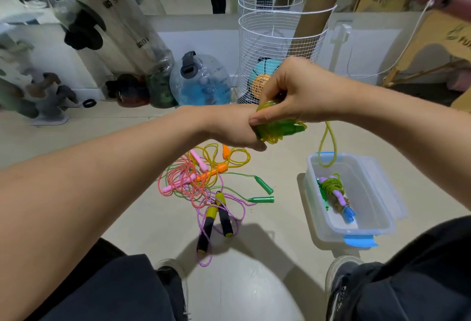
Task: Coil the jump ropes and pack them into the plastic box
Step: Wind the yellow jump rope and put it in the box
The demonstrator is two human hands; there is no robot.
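The task is judged to be partly done. 1 yellow-green jump rope (277,127) is being coiled in mid-air above the floor, left of the box: the bundle is gripped by the left hand (242,129), whose fingers are wrapped under it, while the right hand (293,91) is curled over the top and pinches the cord. A loose loop of the same cord (327,147) hangs down at the right, its lowest part dangling over the far end of the plastic box (331,229), so the winding is not yet finished.

The plastic box sits open on the floor at the near right, with blue tape on its near edge. Inside it, toward its left wall, already coiled ropes (335,193) are seen, with green cord, a purple handle and blue handles; the exact number cannot be told. Much of the box floor is left bare.

On the floor at the centre, a tangled pile (204,183) remains uncoiled: pink, orange, green and black-and-yellow handles are counted, so about 4 ropes appear to be left.

Far behind, a white wire basket (277,47) holds balls.
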